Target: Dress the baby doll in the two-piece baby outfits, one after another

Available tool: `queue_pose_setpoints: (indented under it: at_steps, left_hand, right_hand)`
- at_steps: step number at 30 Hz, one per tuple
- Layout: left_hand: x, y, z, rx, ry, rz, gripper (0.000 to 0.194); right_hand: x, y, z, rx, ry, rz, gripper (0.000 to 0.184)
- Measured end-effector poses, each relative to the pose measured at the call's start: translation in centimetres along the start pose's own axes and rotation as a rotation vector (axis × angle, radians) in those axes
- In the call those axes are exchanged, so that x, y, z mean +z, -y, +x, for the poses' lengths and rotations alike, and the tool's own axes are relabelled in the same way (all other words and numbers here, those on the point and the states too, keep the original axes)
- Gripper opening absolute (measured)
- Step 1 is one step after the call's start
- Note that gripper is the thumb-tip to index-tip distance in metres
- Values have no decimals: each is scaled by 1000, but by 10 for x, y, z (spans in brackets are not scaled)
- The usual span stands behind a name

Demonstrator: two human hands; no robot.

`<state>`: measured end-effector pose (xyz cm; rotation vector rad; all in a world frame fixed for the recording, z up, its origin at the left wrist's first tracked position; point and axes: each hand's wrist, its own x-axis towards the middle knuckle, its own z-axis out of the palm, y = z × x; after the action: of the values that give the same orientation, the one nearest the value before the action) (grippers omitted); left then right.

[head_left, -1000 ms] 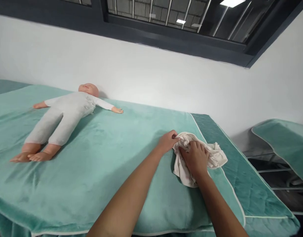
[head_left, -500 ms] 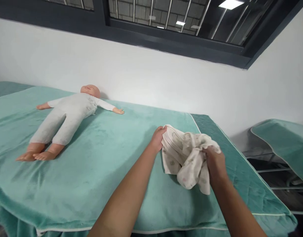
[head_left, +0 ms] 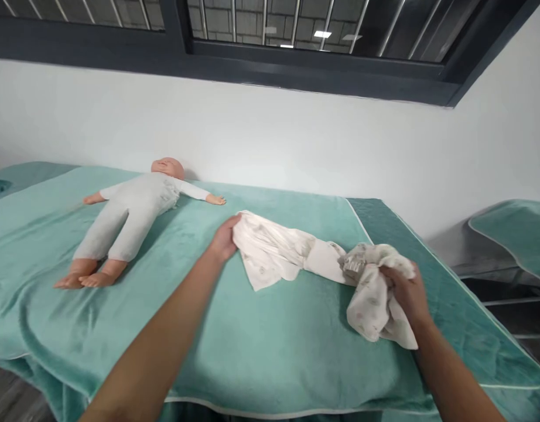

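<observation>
A cream, faintly printed piece of baby clothing (head_left: 279, 243) is stretched between my hands above the green bed cover (head_left: 270, 346). My left hand (head_left: 226, 237) pinches its flatter left end. On the right, my right hand (head_left: 408, 290) grips the bunched-up end, where the fabric hangs in folds. The garment's exact cut is hidden by the bunching. To the left, a baby doll (head_left: 136, 202) in a white body suit lies on its back, arms spread, head toward the wall and bare feet toward me.
A white wall (head_left: 296, 140) runs behind the bed, with a dark window frame (head_left: 305, 67) and bars above. At the right, past the darker quilted mattress edge (head_left: 463, 322), stands another green-covered bed (head_left: 520, 231) with metal rails below.
My hands have moved apart, the left one going left, drawing the crumpled garment out into a long stretch. The view has shifted slightly; the doll lies as before.
</observation>
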<state>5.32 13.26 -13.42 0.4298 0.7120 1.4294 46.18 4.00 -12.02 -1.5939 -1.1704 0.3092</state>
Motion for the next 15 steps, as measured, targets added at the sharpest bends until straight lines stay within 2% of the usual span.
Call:
queue_pose_setpoints:
  at_steps: [3, 6, 8, 10, 12, 15]
  left_hand:
    - [-51, -51, -14, 59, -71, 44, 9]
    - [-83, -81, -25, 173, -101, 247, 25]
    - [-90, -88, -28, 224, -131, 355, 36]
    - [-89, -88, -28, 253, -147, 451, 46]
    - [-83, -87, -28, 291, -137, 569, 54]
    - [-76, -85, -28, 315, -125, 670, 60]
  right_hand:
    - [24, 5, -9, -10, 105, -22, 39]
    - [31, 11, -11, -69, 195, -31, 37]
    - [29, 11, -9, -70, 242, -24, 35]
    - [27, 8, -5, -91, 261, -32, 36]
    - [24, 5, 0, -102, 227, -40, 42]
    - [17, 6, 6, -11, 151, -1, 50]
